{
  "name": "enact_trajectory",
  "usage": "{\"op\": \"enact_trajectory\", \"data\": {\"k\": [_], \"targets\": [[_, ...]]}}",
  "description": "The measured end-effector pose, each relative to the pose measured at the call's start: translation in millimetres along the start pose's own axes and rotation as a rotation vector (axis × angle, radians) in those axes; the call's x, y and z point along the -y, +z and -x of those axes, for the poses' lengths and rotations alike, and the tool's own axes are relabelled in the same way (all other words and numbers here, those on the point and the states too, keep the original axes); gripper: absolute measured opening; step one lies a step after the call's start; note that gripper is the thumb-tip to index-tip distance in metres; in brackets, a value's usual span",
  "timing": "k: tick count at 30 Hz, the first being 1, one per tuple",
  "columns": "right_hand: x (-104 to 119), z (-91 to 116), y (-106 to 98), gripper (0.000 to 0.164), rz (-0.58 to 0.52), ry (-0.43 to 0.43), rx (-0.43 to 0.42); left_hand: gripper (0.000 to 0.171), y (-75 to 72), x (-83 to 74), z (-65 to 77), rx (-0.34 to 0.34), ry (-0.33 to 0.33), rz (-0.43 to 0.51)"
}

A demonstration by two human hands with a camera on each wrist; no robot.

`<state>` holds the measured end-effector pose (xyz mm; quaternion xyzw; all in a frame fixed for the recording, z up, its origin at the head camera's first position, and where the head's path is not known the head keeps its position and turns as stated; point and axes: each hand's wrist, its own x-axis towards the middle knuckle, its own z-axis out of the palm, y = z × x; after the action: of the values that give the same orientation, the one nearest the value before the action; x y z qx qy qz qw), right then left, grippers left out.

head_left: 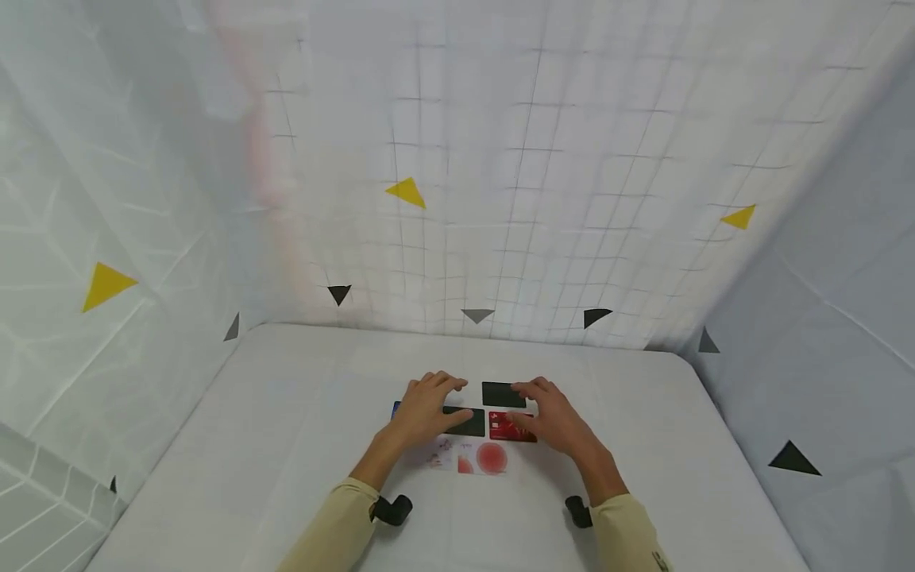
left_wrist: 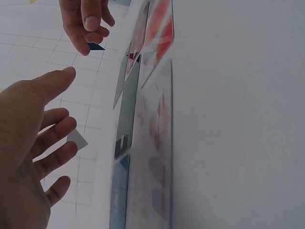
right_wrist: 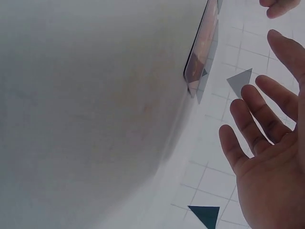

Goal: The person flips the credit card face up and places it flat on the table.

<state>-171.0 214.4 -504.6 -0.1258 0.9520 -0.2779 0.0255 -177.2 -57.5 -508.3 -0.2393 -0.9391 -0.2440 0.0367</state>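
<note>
Flat cards lie close together on the white table in the head view. A dark card [head_left: 503, 394] is at the back, with another dark card [head_left: 468, 423] and a red card [head_left: 506, 427] in front of it. Nearer me are a pale card with a red disc [head_left: 482, 458] and a pale flowered card [head_left: 440, 454]. My left hand [head_left: 423, 409] hovers over the left cards, fingers loosely bent, mostly covering a blue card [head_left: 395, 407]. Over the red card's right side is my right hand [head_left: 556, 417], its fingers relaxed. The wrist views show both palms holding nothing, apart from the cards.
The white tabletop [head_left: 300, 413] has rounded far corners. White sheeting [head_left: 486, 159] with grid lines and triangle marks encloses the back and sides. A black wrist device [head_left: 393, 510] sits at the left cuff, and another black device [head_left: 577, 511] at the right.
</note>
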Motion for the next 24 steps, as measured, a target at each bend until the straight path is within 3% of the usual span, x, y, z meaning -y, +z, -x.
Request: {"op": "enact_trajectory", "data": {"k": [7,14,24], "targets": [[-18.3,-9.7,-1.2,0.060,0.011,0.040,0.030,0.057,10.4,-15.5,-21.7,0.015,-0.008,-0.044],[-32.5,-20.0,1.1,0.056,0.031,0.080,0.058,0.054,26.2,-12.0,-40.9,0.051,-0.049,-0.135],[-39.4,-41.7,-2.3,0.061,0.080,0.114,0.127,0.057,35.1,-9.7,-54.3,0.127,-0.108,-0.190]]}}
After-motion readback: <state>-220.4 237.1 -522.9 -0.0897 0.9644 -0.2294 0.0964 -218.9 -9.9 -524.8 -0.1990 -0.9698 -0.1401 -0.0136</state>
